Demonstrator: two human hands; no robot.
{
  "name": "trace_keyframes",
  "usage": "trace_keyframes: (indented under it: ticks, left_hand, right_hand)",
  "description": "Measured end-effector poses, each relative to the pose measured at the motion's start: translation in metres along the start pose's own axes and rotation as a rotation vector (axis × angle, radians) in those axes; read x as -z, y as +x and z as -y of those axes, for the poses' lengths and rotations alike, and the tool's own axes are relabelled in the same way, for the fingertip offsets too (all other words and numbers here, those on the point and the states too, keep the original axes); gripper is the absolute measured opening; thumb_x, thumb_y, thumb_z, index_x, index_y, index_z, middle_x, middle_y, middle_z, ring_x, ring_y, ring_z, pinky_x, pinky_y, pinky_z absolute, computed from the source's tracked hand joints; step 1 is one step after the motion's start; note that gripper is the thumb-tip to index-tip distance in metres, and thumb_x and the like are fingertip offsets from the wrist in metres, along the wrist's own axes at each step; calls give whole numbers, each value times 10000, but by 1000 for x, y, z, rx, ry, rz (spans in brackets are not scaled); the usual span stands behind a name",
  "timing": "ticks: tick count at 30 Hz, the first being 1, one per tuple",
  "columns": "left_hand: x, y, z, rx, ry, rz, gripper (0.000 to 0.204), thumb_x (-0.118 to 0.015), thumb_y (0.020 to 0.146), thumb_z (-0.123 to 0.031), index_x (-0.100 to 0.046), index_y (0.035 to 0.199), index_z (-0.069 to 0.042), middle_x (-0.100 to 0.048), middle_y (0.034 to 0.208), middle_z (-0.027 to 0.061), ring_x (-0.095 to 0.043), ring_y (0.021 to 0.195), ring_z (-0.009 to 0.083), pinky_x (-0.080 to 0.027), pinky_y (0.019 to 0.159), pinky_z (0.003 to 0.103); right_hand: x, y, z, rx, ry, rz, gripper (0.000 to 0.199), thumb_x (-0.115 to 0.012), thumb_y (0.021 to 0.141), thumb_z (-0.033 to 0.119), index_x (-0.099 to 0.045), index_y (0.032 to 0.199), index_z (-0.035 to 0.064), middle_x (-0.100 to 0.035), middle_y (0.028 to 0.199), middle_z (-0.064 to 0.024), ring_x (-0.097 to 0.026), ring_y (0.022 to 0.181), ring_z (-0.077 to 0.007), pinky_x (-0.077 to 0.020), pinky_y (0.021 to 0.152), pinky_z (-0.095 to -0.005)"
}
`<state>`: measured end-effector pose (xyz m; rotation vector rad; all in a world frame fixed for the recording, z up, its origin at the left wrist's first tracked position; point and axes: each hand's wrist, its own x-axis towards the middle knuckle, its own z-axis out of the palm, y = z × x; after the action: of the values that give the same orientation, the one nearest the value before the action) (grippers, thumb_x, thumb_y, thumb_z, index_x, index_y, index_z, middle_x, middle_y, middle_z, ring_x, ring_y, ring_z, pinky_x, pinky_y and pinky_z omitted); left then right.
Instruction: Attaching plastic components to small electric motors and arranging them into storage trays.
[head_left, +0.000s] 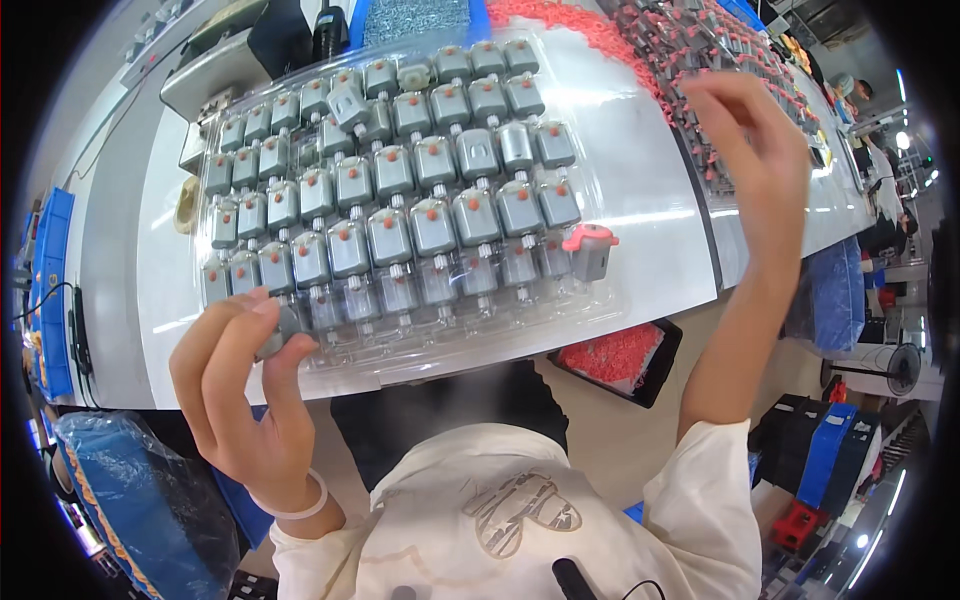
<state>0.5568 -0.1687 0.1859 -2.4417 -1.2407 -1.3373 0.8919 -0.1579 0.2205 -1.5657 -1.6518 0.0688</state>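
Closest to you, your left hand [245, 385] is curled with thumb and fingers pinched around 1 small grey metal motor [283, 330] at the near left corner of the clear moulded plastic tray [610, 165], so that one's firmly in your grip right at the tray edge. Just past it the tray sits on the white worktable [660, 240], packed with rows of the same grey motors with orange dots on top, mostly upright in their pockets. On the tray's right side there's 1 grey motor with a pink plastic cap [590, 250] standing out from the rest. Off the table edge to the right is a black shallow tray of pink bits [618, 358]. Further back, your right hand [765, 150] is raised, fingers loosely open and holding nothing, hovering over the dark rack of grey parts with pink caps [700, 60].
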Motion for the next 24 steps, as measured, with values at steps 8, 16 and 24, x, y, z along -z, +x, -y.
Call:
trace_keyframes:
  ticks: [8,16,24]
  left_hand:
    - [-1,-6,2,-51,6,-13,222,-675,743,-47,-557,928,-14,-540,933,121,-596,849,291,-510,724,367]
    - [-3,-12,-3,-60,-57,-48,275,-667,697,66,-542,911,-53,-485,972,120,-598,871,306,-518,723,382]
    - [3,-15,-4,-132,-67,65,314,-635,687,102,-546,934,-71,-465,1004,127,-615,826,351,-535,714,439]
  right_hand:
    - [-68,107,-135,61,-221,255,206,-550,779,57,-622,971,38,-634,892,-128,-603,831,-251,-469,739,-331]
    - [-146,150,-187,289,-478,102,265,-494,694,-45,-621,892,75,-607,927,-113,-564,920,-282,-460,774,-386]
    - [-151,162,-207,300,-444,13,158,-513,679,-31,-611,761,62,-606,842,-111,-565,847,-302,-448,731,-406]
